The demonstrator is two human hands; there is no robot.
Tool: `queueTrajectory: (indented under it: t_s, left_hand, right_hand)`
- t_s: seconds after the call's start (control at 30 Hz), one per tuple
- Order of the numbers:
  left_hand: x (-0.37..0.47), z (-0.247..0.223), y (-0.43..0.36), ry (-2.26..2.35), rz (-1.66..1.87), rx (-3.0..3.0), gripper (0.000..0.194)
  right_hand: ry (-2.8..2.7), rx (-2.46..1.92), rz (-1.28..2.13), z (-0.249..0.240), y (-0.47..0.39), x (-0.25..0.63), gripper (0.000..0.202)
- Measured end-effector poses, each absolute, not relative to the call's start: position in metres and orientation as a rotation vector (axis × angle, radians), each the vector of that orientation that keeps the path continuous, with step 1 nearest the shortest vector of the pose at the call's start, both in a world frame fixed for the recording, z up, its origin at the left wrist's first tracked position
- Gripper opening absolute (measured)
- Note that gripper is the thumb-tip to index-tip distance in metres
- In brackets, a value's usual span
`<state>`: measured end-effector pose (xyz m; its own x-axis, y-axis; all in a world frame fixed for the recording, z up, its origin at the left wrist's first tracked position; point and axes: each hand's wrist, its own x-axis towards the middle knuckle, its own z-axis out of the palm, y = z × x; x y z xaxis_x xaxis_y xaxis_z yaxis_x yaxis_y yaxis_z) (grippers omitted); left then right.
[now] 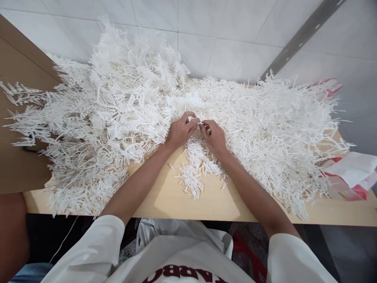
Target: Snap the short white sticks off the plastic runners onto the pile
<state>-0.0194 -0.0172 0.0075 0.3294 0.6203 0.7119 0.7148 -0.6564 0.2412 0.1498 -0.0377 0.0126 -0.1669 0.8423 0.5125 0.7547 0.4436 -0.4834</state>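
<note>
Both hands are working together just beyond the scatter of short white bits point(193, 177), which is serving as landmark here. Left hand point(180, 131) is sitting beyond the scatter and to its left, fingers curling, thumb and index nearly closing on a tiny white piece point(200, 123). Right hand point(215, 139) is sitting beyond the scatter and to its right, thumb and fingertips pinching the same piece from the other side, remaining fingers curling loosely. Piece is showing very small between the tips, so its exact shape, and whether it is one bit or a couple, is staying a guess.

Step in hand: seemingly fingertip work on that piece, both hands almost touching. Next move is probably calling for a light, precise pinch and fine control from both sides, since the strands are looking thin and easily tangling.

Counts: two hands are showing. One piece, probably, is sitting at the fingertips. Two big heaps of white branching strands are lying on one counter point(165, 196): left heap point(118, 98) spreading left of the scatter, right heap point(273, 122) spreading right of it, the two merging behind it. Strands and short bits are running too many to count. One brown cardboard box point(17, 165) is standing far left of the scatter; one red-and-white bag point(350, 173) is lying far right of it.
</note>
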Motion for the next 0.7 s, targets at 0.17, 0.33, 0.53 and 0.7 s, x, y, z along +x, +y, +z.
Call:
queueTrajectory:
  t_s: [0.17, 0.33, 0.53, 0.7]
  left_hand:
    - [-0.0185, 0.0061, -0.0182, -1.229, -1.213, -2.467, 0.026]
    - [-0.0174, 0.0030, -0.0153, -1.311, -1.173, -2.449, 0.028]
    - [-0.0186, 0.0058, -0.0121, -1.535, -1.437, -2.312, 0.035]
    - [-0.0172, 0.0031, -0.0174, -1.447, -1.261, -2.488, 0.039]
  right_hand:
    - [-1.947, -1.344, 0.113, 0.0130, -0.0377, 0.1493, 0.014]
    - [-1.987, -1.261, 0.054, 0.0110, -0.0375, 0.1504, 0.012]
    - [-2.147, -1.047, -0.087, 0.0070, -0.0447, 0.1461, 0.013]
    - [-1.902, -1.257, 0.186, 0.0139, -0.0446, 0.1453, 0.027]
